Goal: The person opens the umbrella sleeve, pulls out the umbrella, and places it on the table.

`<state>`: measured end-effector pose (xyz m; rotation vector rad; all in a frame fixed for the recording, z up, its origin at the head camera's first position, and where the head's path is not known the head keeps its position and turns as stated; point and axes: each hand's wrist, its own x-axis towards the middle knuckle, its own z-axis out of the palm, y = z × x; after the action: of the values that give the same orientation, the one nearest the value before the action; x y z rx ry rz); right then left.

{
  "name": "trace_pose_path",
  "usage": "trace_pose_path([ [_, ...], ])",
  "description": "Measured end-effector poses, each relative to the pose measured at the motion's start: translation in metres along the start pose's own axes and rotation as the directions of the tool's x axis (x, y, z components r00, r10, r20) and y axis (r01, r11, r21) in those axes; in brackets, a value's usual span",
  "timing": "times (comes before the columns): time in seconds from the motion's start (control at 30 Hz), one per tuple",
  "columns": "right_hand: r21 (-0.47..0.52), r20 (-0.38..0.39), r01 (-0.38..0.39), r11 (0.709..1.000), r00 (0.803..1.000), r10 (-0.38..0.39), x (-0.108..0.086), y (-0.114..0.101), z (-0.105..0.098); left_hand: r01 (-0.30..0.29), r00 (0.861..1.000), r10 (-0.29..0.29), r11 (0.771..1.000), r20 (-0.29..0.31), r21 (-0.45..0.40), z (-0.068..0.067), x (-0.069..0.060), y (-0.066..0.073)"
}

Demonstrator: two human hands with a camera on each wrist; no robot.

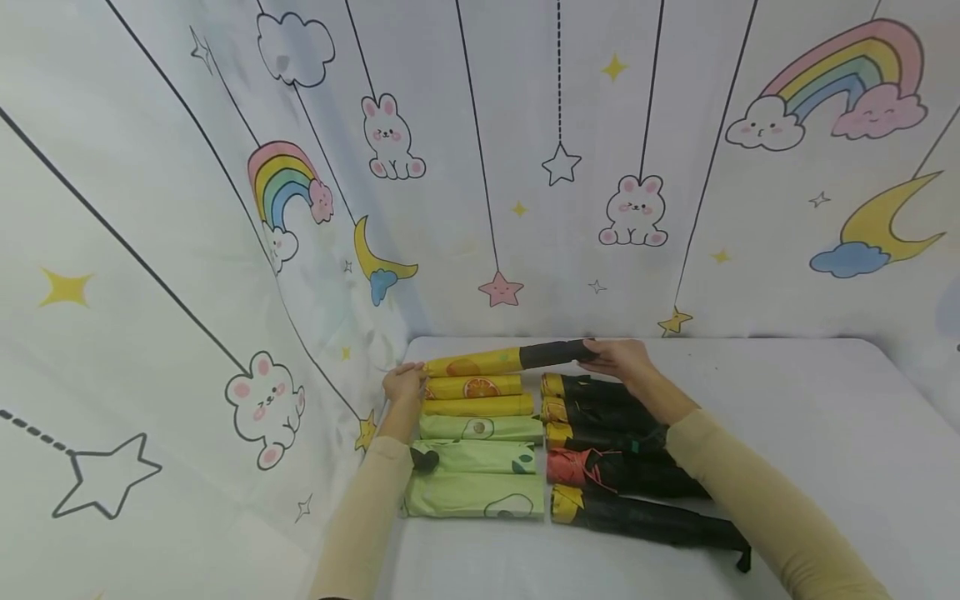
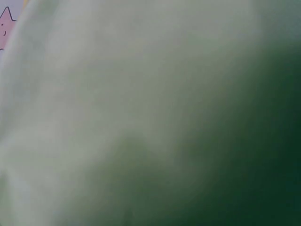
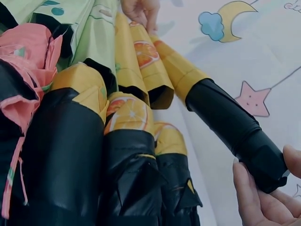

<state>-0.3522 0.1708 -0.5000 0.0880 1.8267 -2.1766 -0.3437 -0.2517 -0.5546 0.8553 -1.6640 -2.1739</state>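
At the far edge of the table, a black folded umbrella (image 1: 557,353) sticks partly out of a yellow fruit-print sleeve (image 1: 474,363). My right hand (image 1: 621,360) grips the umbrella's black end between thumb and fingers, as the right wrist view shows at the umbrella (image 3: 230,125). The left hand (image 1: 405,382) pinches the sleeve's far left end. Just nearer lie two more yellow sleeves, one with an orange-slice print (image 1: 480,387). The left wrist view is filled by blurred pale green fabric (image 2: 117,94), with no fingers showing.
Several light green avocado-print sleeves (image 1: 472,497) lie in the left row on the white table (image 1: 825,433). To the right lie several black folded umbrellas (image 1: 645,517) with yellow ends, and one with a red end (image 1: 566,468). A printed cloth wall (image 1: 450,208) stands behind.
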Motion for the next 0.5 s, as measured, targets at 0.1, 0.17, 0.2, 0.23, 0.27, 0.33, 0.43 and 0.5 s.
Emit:
trace_pose_path([
  [0.1, -0.012, 0.014, 0.007, 1.000, 1.000, -0.007, -0.008, -0.006, 0.000, -0.015, 1.000, 0.015, 1.000, -0.005, 0.008, 0.001, -0.004, 0.002],
  [0.17, -0.011, 0.019, 0.011, 1.000, 1.000, -0.011, -0.009, -0.006, -0.001, -0.023, 1.000, 0.024, 1.000, -0.013, 0.015, 0.001, -0.006, 0.003],
  [0.2, -0.010, 0.027, 0.011, 1.000, 1.000, -0.011, -0.011, -0.009, -0.001, -0.029, 0.999, 0.029, 1.000, -0.017, 0.007, 0.002, -0.009, 0.004],
  [0.23, -0.010, 0.031, 0.012, 1.000, 0.999, -0.012, -0.013, -0.010, -0.001, -0.033, 0.999, 0.033, 0.999, -0.019, 0.002, 0.002, -0.010, 0.004],
  [0.27, -0.007, 0.033, 0.012, 1.000, 0.999, -0.012, -0.014, -0.010, -0.001, -0.037, 0.999, 0.037, 0.999, -0.018, -0.007, 0.002, -0.012, 0.005],
  [0.33, -0.007, 0.035, 0.015, 1.000, 0.999, -0.015, -0.013, -0.010, -0.003, -0.035, 0.999, 0.035, 0.999, -0.023, -0.015, 0.002, -0.015, 0.006],
  [0.43, -0.005, 0.033, 0.021, 1.000, 0.999, -0.021, -0.010, -0.006, -0.007, -0.028, 0.999, 0.028, 0.999, -0.024, -0.018, 0.003, -0.015, 0.007],
  [0.5, -0.002, 0.028, 0.026, 1.000, 0.999, -0.026, -0.007, -0.003, -0.011, -0.017, 0.999, 0.017, 1.000, -0.030, -0.010, 0.004, -0.014, 0.007],
])
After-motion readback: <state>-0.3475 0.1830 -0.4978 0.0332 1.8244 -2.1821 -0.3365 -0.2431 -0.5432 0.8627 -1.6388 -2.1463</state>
